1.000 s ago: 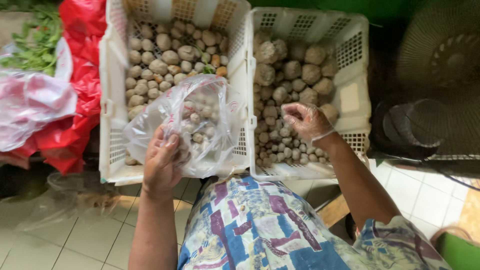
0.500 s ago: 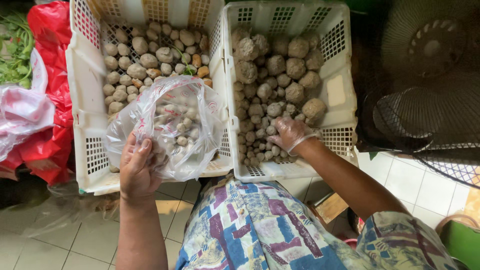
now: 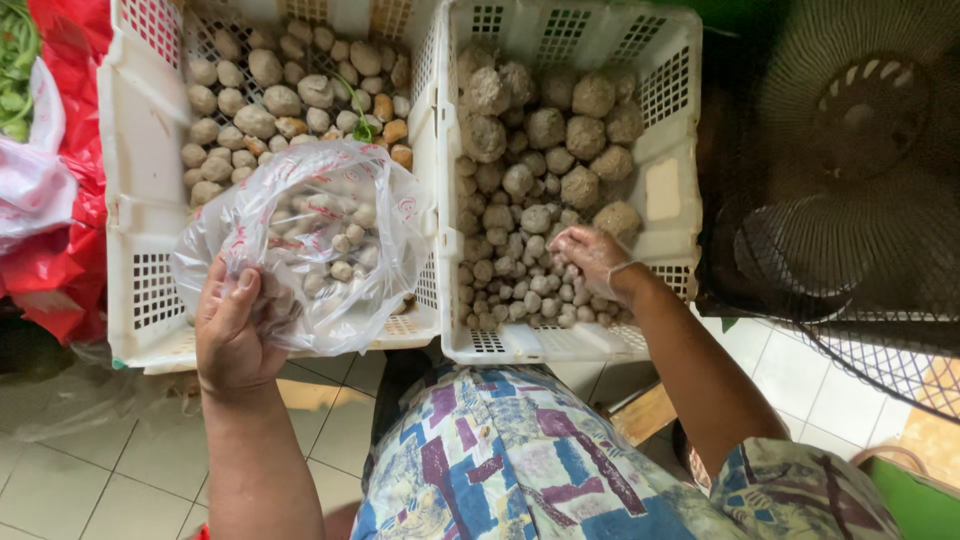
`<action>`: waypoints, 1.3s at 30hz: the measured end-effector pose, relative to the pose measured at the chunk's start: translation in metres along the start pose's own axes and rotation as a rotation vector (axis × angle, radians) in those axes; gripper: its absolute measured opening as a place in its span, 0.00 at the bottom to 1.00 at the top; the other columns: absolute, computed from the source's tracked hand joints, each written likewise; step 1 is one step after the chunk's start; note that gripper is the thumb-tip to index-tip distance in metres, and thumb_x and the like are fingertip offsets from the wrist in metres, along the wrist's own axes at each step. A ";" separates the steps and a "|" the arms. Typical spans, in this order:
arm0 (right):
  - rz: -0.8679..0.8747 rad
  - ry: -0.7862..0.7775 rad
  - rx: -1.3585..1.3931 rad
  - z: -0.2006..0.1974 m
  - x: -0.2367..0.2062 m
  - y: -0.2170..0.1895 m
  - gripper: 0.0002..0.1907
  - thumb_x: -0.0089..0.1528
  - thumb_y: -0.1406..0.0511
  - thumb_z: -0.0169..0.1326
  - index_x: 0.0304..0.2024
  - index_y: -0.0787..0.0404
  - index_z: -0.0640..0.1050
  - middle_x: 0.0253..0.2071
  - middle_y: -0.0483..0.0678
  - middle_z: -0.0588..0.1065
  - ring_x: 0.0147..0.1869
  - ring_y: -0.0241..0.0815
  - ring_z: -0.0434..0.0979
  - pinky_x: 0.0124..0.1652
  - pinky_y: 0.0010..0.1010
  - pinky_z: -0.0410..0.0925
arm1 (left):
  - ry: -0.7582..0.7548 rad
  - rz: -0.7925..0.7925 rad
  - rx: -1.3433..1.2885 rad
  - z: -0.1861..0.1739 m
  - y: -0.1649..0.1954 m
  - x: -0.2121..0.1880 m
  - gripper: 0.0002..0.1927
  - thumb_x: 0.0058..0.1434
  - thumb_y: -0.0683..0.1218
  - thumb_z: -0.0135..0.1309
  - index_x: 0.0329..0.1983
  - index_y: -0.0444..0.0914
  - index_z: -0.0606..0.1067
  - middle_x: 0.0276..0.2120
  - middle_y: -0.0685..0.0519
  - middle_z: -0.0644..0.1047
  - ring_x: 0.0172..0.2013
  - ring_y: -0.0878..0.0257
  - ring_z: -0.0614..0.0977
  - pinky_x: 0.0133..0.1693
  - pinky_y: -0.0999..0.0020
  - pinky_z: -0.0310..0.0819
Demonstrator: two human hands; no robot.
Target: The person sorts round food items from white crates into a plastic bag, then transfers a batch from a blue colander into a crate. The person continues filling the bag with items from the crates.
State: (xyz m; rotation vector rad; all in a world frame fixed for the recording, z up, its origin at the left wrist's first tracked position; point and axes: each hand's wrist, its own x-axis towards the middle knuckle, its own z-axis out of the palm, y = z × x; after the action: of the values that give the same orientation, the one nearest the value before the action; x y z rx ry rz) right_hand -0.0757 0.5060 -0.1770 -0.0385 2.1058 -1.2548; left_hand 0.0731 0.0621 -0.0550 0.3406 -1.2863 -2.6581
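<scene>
The left hand (image 3: 232,335) pinches the clear plastic bag (image 3: 310,245), mouth facing up-right; the right hand (image 3: 592,258), fingers curled, grips small round brown tubers (image 3: 520,270) in the white plastic crate (image 3: 672,190).

Short-sleeved patchwork-print cotton shirt (image 3: 520,460): blocks of blue, cream, purple, maroon, yellow, with thin dark outlines between patches. Same print on right sleeve (image 3: 810,490), ending above elbow, hem loose. Both forearms bare. Left hand (image 3: 232,335) bare, no ring or watch visible, nails short. Right hand (image 3: 592,258) bare; thin pale rubber band (image 3: 622,270) looped round wrist. Left sleeve out of view. Lower body hidden under shirt front.
</scene>
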 end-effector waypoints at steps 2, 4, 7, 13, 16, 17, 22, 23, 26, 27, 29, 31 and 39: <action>0.189 0.030 -0.268 -0.011 -0.003 0.000 0.11 0.68 0.59 0.53 0.49 0.55 0.81 0.38 0.47 0.80 0.39 0.39 0.78 0.42 0.34 0.73 | -0.053 -0.027 -0.036 0.000 0.000 -0.002 0.19 0.73 0.42 0.52 0.65 0.33 0.69 0.33 0.58 0.71 0.28 0.71 0.69 0.31 0.77 0.62; 0.184 0.055 -0.476 -0.020 -0.007 -0.004 0.12 0.65 0.60 0.57 0.50 0.54 0.80 0.39 0.49 0.80 0.41 0.40 0.78 0.44 0.35 0.73 | -0.078 -0.048 -0.034 0.000 0.002 0.000 0.19 0.72 0.42 0.52 0.64 0.33 0.69 0.32 0.58 0.71 0.27 0.71 0.68 0.30 0.77 0.62; 0.037 0.069 -0.598 -0.026 -0.012 -0.010 0.17 0.60 0.63 0.63 0.52 0.54 0.78 0.40 0.49 0.78 0.42 0.38 0.76 0.44 0.35 0.71 | -0.061 -0.098 -0.016 0.001 0.003 0.003 0.18 0.69 0.43 0.51 0.62 0.36 0.69 0.32 0.59 0.70 0.28 0.71 0.69 0.30 0.77 0.62; 0.159 0.023 -0.037 -0.007 -0.009 -0.015 0.13 0.68 0.65 0.55 0.54 0.60 0.76 0.40 0.52 0.77 0.37 0.38 0.73 0.36 0.28 0.70 | -0.090 -0.137 -0.038 -0.003 0.003 0.004 0.17 0.70 0.42 0.51 0.61 0.36 0.69 0.31 0.60 0.69 0.27 0.72 0.67 0.28 0.77 0.60; 0.074 0.017 0.374 -0.003 -0.004 -0.024 0.15 0.70 0.66 0.51 0.58 0.63 0.73 0.42 0.50 0.76 0.38 0.36 0.73 0.37 0.25 0.71 | -0.134 -0.148 -0.055 -0.005 0.004 0.005 0.19 0.69 0.42 0.51 0.62 0.35 0.69 0.30 0.60 0.69 0.26 0.73 0.67 0.27 0.78 0.59; 0.071 0.047 0.444 -0.005 -0.004 -0.031 0.17 0.69 0.67 0.51 0.60 0.61 0.71 0.43 0.49 0.77 0.40 0.36 0.76 0.40 0.24 0.73 | -0.145 -0.157 -0.066 -0.006 0.004 0.005 0.18 0.70 0.42 0.51 0.62 0.35 0.68 0.30 0.60 0.69 0.25 0.73 0.66 0.26 0.78 0.59; 0.002 0.403 0.560 -0.013 -0.002 -0.074 0.19 0.66 0.69 0.51 0.60 0.59 0.70 0.50 0.49 0.79 0.45 0.41 0.80 0.46 0.26 0.77 | -0.159 -0.181 -0.079 -0.004 0.006 0.007 0.20 0.70 0.42 0.51 0.64 0.34 0.67 0.31 0.59 0.69 0.26 0.73 0.66 0.27 0.79 0.58; 0.055 0.446 0.209 -0.009 -0.003 -0.077 0.16 0.68 0.67 0.51 0.59 0.60 0.73 0.50 0.51 0.80 0.46 0.41 0.80 0.47 0.26 0.76 | -0.157 -0.183 -0.076 -0.003 0.006 0.007 0.21 0.69 0.43 0.50 0.64 0.35 0.67 0.31 0.59 0.70 0.26 0.73 0.66 0.27 0.79 0.58; 0.165 0.268 -0.427 0.014 -0.006 -0.068 0.14 0.67 0.65 0.55 0.55 0.57 0.79 0.52 0.49 0.79 0.50 0.42 0.79 0.49 0.31 0.75 | -0.150 -0.194 -0.062 -0.002 0.007 0.008 0.21 0.69 0.43 0.51 0.65 0.35 0.67 0.32 0.59 0.70 0.26 0.73 0.66 0.27 0.78 0.59; -0.121 0.246 -0.620 0.021 -0.007 -0.061 0.14 0.63 0.65 0.58 0.51 0.60 0.79 0.49 0.53 0.78 0.51 0.49 0.78 0.49 0.39 0.73 | -0.143 -0.195 -0.059 -0.002 0.007 0.008 0.22 0.69 0.43 0.51 0.65 0.35 0.67 0.32 0.59 0.69 0.26 0.73 0.66 0.28 0.78 0.59; -0.389 0.159 -0.950 0.036 0.001 -0.046 0.13 0.58 0.67 0.58 0.46 0.62 0.80 0.45 0.57 0.78 0.50 0.56 0.78 0.49 0.46 0.72 | -0.172 -0.201 -0.086 -0.004 0.007 0.009 0.21 0.68 0.43 0.51 0.64 0.35 0.67 0.32 0.59 0.70 0.25 0.73 0.66 0.26 0.79 0.58; -0.347 0.068 -1.233 0.047 0.014 -0.035 0.12 0.58 0.71 0.52 0.44 0.60 0.79 0.42 0.56 0.78 0.48 0.54 0.79 0.49 0.42 0.73 | -0.175 -0.200 -0.094 -0.005 0.006 0.009 0.21 0.69 0.43 0.51 0.64 0.36 0.67 0.31 0.59 0.70 0.25 0.74 0.66 0.26 0.80 0.57; -0.022 0.100 -0.638 0.030 0.023 -0.031 0.12 0.69 0.60 0.50 0.37 0.61 0.78 0.34 0.54 0.78 0.41 0.51 0.79 0.47 0.45 0.71 | -0.106 -0.166 -0.014 -0.009 0.002 0.010 0.19 0.69 0.43 0.51 0.63 0.35 0.68 0.33 0.60 0.70 0.27 0.74 0.67 0.28 0.79 0.58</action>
State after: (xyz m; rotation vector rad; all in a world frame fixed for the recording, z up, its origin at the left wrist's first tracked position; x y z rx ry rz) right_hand -0.0854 0.4583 -0.1739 -0.2826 2.5158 -0.5591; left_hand 0.0662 0.0518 -0.0595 0.3214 -1.3225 -2.8579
